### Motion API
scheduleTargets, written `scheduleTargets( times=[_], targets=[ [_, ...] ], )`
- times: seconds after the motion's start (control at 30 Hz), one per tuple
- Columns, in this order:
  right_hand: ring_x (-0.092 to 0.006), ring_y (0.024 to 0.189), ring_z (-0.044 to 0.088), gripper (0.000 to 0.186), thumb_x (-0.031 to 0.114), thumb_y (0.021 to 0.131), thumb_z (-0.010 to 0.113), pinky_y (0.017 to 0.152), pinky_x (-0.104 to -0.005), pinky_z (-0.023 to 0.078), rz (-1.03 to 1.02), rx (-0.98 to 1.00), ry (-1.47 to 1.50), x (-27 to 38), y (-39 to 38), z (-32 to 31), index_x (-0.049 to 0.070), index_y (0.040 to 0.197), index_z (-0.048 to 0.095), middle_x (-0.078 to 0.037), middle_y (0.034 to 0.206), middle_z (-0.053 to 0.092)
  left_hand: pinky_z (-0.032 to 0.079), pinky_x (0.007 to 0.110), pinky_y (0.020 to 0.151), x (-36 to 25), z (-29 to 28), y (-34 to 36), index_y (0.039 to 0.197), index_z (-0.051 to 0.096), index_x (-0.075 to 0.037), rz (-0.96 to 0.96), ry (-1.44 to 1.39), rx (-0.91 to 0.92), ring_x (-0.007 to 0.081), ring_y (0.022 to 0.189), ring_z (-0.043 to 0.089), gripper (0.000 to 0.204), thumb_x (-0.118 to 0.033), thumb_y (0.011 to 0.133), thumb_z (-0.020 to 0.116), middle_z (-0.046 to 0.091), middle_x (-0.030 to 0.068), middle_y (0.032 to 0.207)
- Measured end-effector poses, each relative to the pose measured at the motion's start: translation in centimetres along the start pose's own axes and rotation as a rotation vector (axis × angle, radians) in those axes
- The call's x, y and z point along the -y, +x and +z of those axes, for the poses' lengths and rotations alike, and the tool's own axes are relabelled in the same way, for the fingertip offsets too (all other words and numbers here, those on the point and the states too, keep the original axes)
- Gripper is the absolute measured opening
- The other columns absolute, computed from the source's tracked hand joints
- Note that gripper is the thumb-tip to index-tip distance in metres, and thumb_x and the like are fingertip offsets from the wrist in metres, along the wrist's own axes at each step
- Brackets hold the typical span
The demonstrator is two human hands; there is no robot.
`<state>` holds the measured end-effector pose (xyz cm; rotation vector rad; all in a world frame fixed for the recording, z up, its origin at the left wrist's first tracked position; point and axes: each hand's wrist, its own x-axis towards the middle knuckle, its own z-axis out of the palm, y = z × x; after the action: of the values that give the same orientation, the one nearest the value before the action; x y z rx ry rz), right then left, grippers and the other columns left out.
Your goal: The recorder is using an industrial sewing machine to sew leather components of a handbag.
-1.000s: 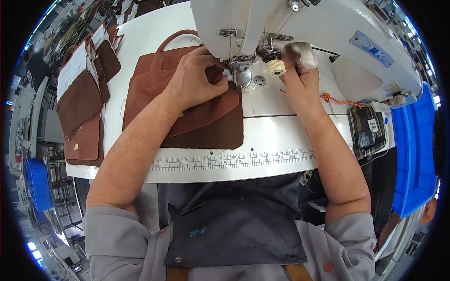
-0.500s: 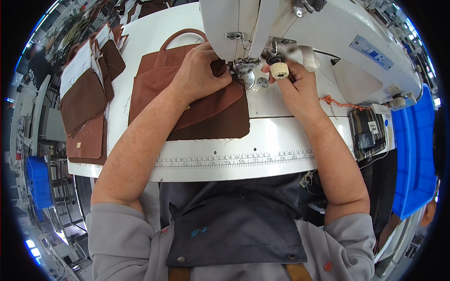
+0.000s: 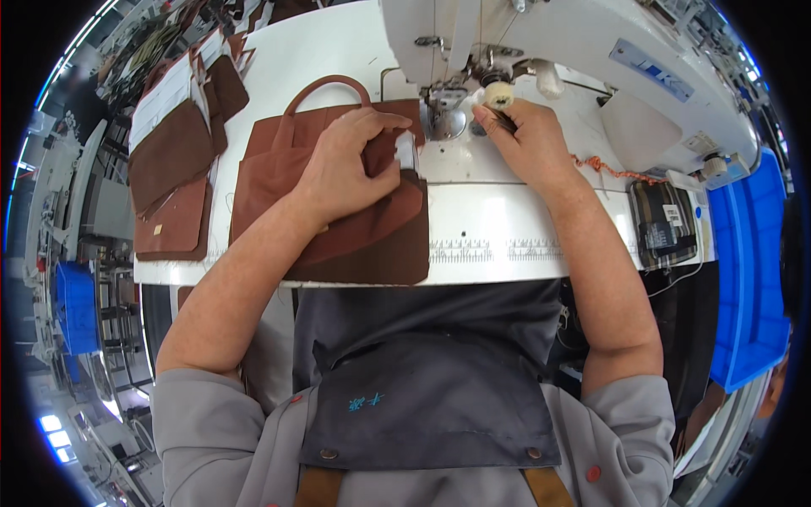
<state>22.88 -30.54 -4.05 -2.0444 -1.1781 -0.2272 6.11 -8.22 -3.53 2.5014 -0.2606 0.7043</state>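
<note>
My left hand (image 3: 342,169) is curled over a brown bag (image 3: 279,198) with a looped handle, gripping it just left of the sewing machine's presser foot (image 3: 443,110). A small white piece (image 3: 405,150) shows on the bag beside my fingers. My right hand (image 3: 528,139) is closed just right of the needle area, below a cream knob (image 3: 498,93); its thumb and forefinger pinch a slim dark item that I cannot make out.
Stacked brown panels with white sheets (image 3: 169,156) lie at the table's left. An orange cord (image 3: 604,167) and a plaid pouch (image 3: 655,224) sit at the right, beside a long blue tray (image 3: 739,279). Another blue bin (image 3: 76,304) is at far left.
The bag and my left hand have moved toward me and left, away from the presser foot, exposing the white piece. My right hand has shifted left, with a dark item now showing in it.
</note>
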Motion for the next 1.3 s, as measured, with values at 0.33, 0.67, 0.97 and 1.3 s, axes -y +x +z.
scheduleTargets(
  times=[0.33, 0.67, 0.97, 1.3],
  targets=[
    [-0.03, 0.08, 0.069, 0.013, 0.016, 0.085, 0.075, 0.068, -0.0413, 0.055, -0.364, 0.078, 0.112, 3.0, -1.6, 0.7, 0.009, 0.096, 0.074, -0.006, 0.1, 0.072, 0.048, 0.039, 0.091, -4.8, -2.2, -4.4, 0.138, 0.06, -0.011, -0.119, -0.07, 0.156, 0.0246, 0.095, 0.06, 0.067, -0.008, 0.072, 0.073, 0.063, 0.0062, 0.102],
    [-0.0258, 0.094, 0.074, 0.023, 0.008, 0.08, 0.079, 0.078, -0.037, 0.06, -0.531, 0.336, 0.08, 4.2, -2.8, 0.2, 0.01, 0.103, 0.077, -0.004, 0.119, 0.072, 0.054, 0.046, 0.084, -10.6, -1.8, -4.6, 0.114, 0.065, -0.004, -0.265, 0.189, 0.165, 0.0339, 0.097, 0.067, 0.038, -0.003, 0.076, 0.07, 0.067, 0.0144, 0.103],
    [-0.0257, 0.091, 0.073, 0.024, 0.012, 0.076, 0.078, 0.077, -0.0394, 0.059, -0.528, 0.292, 0.113, 4.2, -2.9, 0.4, 0.008, 0.1, 0.078, -0.002, 0.111, 0.073, 0.055, 0.037, 0.068, -12.9, -2.5, -4.9, 0.096, 0.073, -0.003, -0.187, 0.405, 0.264, 0.0286, 0.076, 0.069, 0.019, -0.01, 0.078, 0.076, 0.069, 0.0093, 0.09],
    [-0.0281, 0.094, 0.071, 0.024, 0.013, 0.077, 0.077, 0.078, -0.0405, 0.058, -0.47, 0.299, 0.161, 4.0, -2.8, 0.3, 0.009, 0.101, 0.076, -0.005, 0.108, 0.072, 0.048, 0.034, 0.09, -6.1, -1.1, -3.3, 0.095, 0.073, -0.002, -0.292, -0.031, 0.178, 0.0242, 0.105, 0.06, 0.016, -0.011, 0.084, 0.08, 0.062, 0.0086, 0.11]
  ],
)
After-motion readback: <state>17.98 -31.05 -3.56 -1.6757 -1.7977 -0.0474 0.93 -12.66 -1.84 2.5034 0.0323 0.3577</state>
